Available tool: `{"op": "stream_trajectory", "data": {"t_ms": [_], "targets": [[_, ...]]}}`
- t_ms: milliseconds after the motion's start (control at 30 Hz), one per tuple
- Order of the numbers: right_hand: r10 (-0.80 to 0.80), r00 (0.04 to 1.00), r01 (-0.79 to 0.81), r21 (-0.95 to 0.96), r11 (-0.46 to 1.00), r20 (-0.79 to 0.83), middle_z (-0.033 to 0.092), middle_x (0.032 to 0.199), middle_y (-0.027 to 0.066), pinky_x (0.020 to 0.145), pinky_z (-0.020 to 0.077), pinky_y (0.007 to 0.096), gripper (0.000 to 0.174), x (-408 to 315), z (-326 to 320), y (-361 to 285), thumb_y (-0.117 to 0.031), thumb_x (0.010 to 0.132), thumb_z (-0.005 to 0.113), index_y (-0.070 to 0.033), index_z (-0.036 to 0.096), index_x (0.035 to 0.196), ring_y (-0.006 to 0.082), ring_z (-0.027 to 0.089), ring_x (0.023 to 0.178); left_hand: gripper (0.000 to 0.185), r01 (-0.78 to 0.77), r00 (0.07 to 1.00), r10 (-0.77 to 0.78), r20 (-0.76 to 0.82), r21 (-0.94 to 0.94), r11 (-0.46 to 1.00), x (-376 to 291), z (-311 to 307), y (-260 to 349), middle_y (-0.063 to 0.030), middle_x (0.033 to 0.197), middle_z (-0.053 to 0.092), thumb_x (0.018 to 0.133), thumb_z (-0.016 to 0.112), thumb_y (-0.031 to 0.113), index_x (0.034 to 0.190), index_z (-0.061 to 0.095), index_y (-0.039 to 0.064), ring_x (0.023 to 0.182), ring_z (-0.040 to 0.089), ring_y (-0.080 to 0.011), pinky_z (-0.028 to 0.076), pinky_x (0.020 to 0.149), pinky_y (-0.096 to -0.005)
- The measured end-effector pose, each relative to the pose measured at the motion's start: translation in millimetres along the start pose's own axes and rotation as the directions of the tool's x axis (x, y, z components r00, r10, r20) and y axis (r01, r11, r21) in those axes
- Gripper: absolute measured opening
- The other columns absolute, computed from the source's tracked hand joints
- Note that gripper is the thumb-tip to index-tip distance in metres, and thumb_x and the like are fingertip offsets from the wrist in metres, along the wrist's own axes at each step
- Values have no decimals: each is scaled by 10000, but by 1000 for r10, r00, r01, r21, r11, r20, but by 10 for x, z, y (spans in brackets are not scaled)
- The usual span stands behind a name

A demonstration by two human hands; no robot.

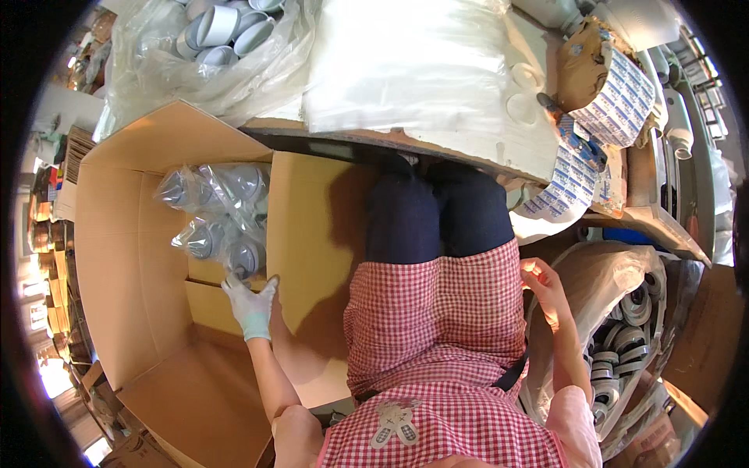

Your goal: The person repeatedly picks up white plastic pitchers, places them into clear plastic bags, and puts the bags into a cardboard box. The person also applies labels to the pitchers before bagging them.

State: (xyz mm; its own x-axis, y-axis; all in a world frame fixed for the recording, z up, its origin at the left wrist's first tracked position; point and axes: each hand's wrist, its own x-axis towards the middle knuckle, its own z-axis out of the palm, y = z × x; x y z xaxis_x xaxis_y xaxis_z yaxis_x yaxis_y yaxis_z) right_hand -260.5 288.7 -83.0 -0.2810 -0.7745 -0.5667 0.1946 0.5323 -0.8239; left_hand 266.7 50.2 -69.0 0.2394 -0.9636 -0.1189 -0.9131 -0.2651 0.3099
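My left hand [251, 301], in a pale glove, reaches into an open cardboard box [111, 234] at the left. Its fingertips are at the lower edge of a plastic-bagged grey-white part [244, 257]; whether they grip it is unclear. More bagged parts [202, 237] lie beside and above that one in the box. My bare right hand [541, 284] hangs beside my right thigh, fingers bent, with no object visible in it. Right of that hand stands a plastic-lined container of grey and white ring-shaped parts [620, 351].
A worktable [526, 140] before me bears a stack of clear plastic bags [409, 64] and an open plastic sack of round white caps [217, 26]. At its right, a roll of printed labels [620, 93] trails a strip over the edge. A box flap [310, 263] stands near my legs.
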Motion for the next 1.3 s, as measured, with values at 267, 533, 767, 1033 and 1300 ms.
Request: {"op": "stream_trajectory", "data": {"t_ms": [267, 533, 767, 1033, 1300], "targets": [[-84, 995, 83, 18, 996, 58, 720, 1119, 36, 953, 529, 303, 188, -177, -153, -7, -135, 1054, 660, -6, 686, 1188, 122, 658, 1059, 425, 54, 976, 20, 216, -332, 942, -443, 601, -733, -172, 958, 790, 794, 917, 181, 1096, 714, -40, 870, 755, -254, 579, 811, -366], [-431, 881, 384, -238, 892, -192, 706, 1038, 28, 861, 543, 272, 157, -154, -730, -969, -95, 1057, 632, 8, 692, 1159, 97, 662, 960, 372, -36, 985, 71, 158, -212, 977, -864, 787, -566, -165, 959, 804, 799, 909, 159, 1064, 730, -31, 851, 764, -236, 579, 764, -387], [-860, 387, 375, -795, 476, -333, 745, 970, 62, 811, 549, 278, 188, 822, -1255, -2886, -130, 1044, 645, -26, 709, 1186, 118, 706, 907, 439, -66, 990, 46, 132, 152, 986, -810, 615, -491, -211, 1013, 774, 863, 838, 294, 1150, 722, -17, 921, 747, -387, 578, 811, -454], [-787, 606, 62, -993, -97, 115, 644, 1413, 117, 1059, 474, 578, 513, 3139, -453, -4473, -355, 947, 655, -161, 623, 1421, 351, 604, 1295, 197, -351, 934, 323, -153, -230, 907, -631, 73, 1186, -182, 993, 732, 986, 663, 145, 1023, 716, -41, 892, 680, -332, 546, 824, -434], [-723, 581, -204, -794, -573, 373, 751, 1096, 138, 896, 570, 486, 310, 4500, -339, -4841, -309, 836, 739, -81, 766, 1045, 329, 715, 1046, 120, -178, 966, 241, 88, -448, 876, -512, 392, 1466, -134, 942, 725, 956, 626, 29, 954, 738, -14, 877, 682, -278, 549, 803, -374]]}}
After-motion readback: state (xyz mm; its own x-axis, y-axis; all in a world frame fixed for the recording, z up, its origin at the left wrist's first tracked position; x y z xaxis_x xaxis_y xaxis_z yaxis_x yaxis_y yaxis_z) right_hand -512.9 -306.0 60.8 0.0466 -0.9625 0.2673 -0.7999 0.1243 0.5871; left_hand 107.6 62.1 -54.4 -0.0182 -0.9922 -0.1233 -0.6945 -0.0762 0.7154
